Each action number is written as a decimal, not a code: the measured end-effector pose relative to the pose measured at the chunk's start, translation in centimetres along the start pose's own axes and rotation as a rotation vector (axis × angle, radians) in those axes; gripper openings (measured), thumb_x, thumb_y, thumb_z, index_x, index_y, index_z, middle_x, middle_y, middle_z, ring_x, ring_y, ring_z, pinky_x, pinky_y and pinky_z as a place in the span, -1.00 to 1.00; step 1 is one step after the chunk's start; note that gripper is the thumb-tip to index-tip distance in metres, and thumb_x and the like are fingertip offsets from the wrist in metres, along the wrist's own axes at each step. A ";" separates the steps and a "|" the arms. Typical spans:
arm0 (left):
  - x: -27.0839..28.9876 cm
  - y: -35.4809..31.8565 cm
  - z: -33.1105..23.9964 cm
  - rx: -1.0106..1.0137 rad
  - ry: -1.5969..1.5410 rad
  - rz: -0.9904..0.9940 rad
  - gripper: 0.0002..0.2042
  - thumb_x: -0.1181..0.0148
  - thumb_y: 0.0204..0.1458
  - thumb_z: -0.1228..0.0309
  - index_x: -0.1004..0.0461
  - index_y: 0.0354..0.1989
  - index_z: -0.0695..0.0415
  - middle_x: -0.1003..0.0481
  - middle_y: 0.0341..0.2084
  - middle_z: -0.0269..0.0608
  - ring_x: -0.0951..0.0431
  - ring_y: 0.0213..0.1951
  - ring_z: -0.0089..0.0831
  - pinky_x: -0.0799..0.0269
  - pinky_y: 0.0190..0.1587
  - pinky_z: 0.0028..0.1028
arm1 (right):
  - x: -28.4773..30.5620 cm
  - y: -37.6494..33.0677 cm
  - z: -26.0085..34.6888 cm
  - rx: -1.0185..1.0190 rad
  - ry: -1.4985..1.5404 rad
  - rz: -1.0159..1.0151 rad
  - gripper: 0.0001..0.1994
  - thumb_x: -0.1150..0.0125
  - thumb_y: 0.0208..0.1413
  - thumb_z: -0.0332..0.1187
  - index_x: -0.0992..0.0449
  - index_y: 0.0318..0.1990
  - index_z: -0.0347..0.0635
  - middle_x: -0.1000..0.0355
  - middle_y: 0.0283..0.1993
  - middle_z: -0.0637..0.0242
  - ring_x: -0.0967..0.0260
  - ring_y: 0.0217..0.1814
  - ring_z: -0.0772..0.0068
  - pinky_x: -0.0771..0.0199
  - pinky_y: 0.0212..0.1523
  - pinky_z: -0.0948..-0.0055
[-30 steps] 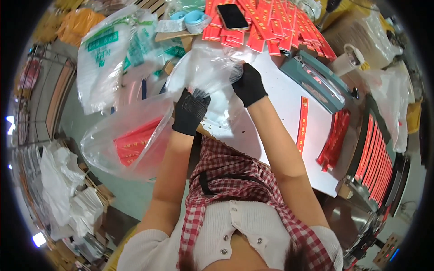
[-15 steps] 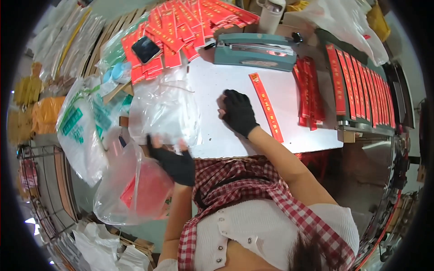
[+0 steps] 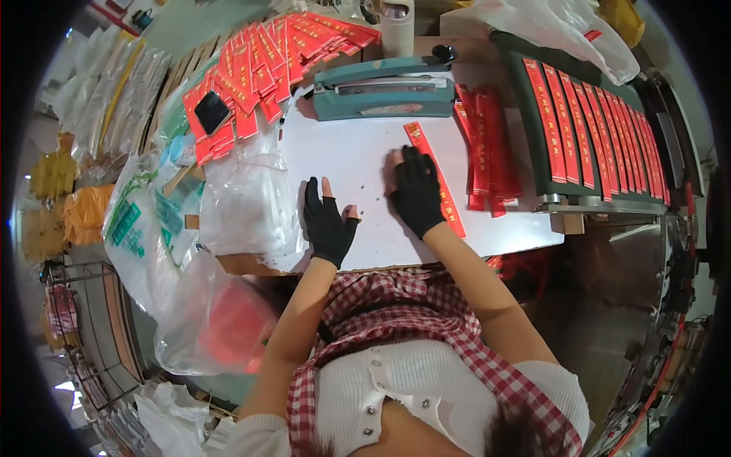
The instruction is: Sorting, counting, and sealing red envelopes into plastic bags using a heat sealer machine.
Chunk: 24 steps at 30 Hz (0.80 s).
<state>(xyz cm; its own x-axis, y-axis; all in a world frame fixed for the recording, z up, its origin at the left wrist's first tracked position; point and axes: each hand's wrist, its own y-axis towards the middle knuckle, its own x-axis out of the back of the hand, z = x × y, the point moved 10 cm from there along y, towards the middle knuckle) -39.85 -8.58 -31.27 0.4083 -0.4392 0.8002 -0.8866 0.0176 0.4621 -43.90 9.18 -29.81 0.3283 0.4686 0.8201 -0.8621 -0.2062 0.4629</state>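
Heat sealer [image 3: 384, 87] lies at the worktable's [image 3: 350, 160] far edge; clear bags [image 3: 247, 202] left, packet strip [image 3: 435, 179] right, phone [image 3: 212, 112] far left

Single head-worn fisheye, looking steeply down, close over white table [image 3: 358, 156]

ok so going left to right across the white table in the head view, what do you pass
pile of clear plastic bags → left hand → right hand → single red strip → stack of red strips → dark tray of red strips
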 end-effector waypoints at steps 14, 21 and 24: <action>-6.5 3.4 -5.2 -0.184 0.139 0.248 -0.51 -0.13 -0.02 0.36 -0.30 0.16 0.12 -0.27 0.14 0.03 -0.22 0.21 0.00 -0.14 0.21 -0.07 | -1.3 0.2 0.7 0.065 0.163 0.004 -0.68 -0.19 -0.13 -0.31 -0.43 -0.20 -0.29 -0.36 -0.01 0.06 -0.29 0.09 0.09 -0.26 0.05 0.16; -6.6 4.8 -4.2 -0.184 0.157 0.208 -0.53 -0.10 0.04 0.33 -0.31 0.17 0.14 -0.27 0.16 0.00 -0.24 0.21 -0.05 -0.16 0.18 -0.09 | -1.8 2.6 -2.2 -0.216 -0.002 0.104 -0.62 -0.20 -0.16 -0.23 -0.43 -0.21 -0.30 -0.29 0.03 -0.02 -0.20 0.13 0.02 -0.19 0.05 0.05; -6.5 5.2 -5.3 -0.205 0.126 0.187 -0.53 -0.10 0.04 0.32 -0.32 0.16 0.15 -0.28 0.16 0.01 -0.23 0.21 -0.04 -0.16 0.18 -0.08 | -1.6 3.0 -6.7 -0.315 -0.161 -0.041 -0.40 -0.25 -0.18 -0.16 -0.33 0.03 -0.33 -0.23 0.15 -0.08 -0.15 0.19 -0.05 -0.15 0.08 0.00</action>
<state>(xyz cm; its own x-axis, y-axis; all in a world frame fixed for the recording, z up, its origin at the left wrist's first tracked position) -45.95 -0.87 -31.99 0.2770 -0.2967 0.9139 -0.8919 0.2746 0.3594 -49.60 13.60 -32.04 0.4002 0.3247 0.8570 -0.9154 0.0964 0.3909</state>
